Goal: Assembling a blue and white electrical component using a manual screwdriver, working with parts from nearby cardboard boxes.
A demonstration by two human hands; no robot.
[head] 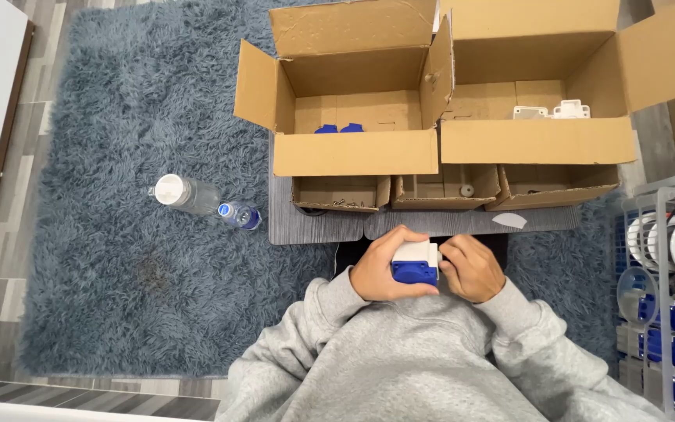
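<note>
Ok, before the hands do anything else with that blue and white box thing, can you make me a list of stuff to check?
1. Left hand wraps the blue and white part: ok.
2. Right hand touches the part's right side: ok.
3. Whether the right hand's fingers pinch a small piece: cannot tell, they are curled and hidden.
4. Three small cardboard trays lie open in front of the hands: ok.
5. Left big box is open, with blue pieces inside: ok.
6. Two water bottles stand on the rug, apart from the hands: ok.
</note>
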